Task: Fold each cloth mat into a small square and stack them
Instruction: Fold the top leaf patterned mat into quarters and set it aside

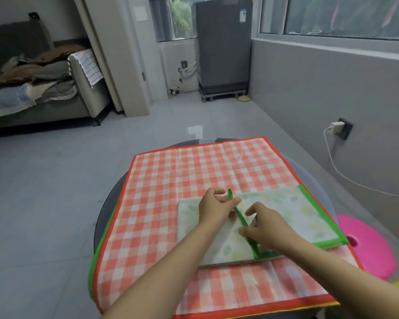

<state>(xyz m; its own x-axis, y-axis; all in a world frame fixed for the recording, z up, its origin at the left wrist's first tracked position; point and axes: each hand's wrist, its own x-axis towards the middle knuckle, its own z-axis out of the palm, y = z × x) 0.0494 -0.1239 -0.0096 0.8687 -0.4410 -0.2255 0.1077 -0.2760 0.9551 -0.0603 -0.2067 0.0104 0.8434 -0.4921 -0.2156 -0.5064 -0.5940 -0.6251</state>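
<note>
While my left hand (213, 207) and right hand (264, 226) pinched its green edge, the lemon mat (293, 210) lay half-folded at lower centre on the checked mat (194, 171) (unfolded, others beneath).

Soft daylight from the windows (346, 17); edges bend, slight blur.

far half of red checked mat (217, 166) flat and open for reaching. near centre taken by green-edged mat (293, 210) with both forearms over it. pink stool (369, 245) close beside table's right edge.
</note>
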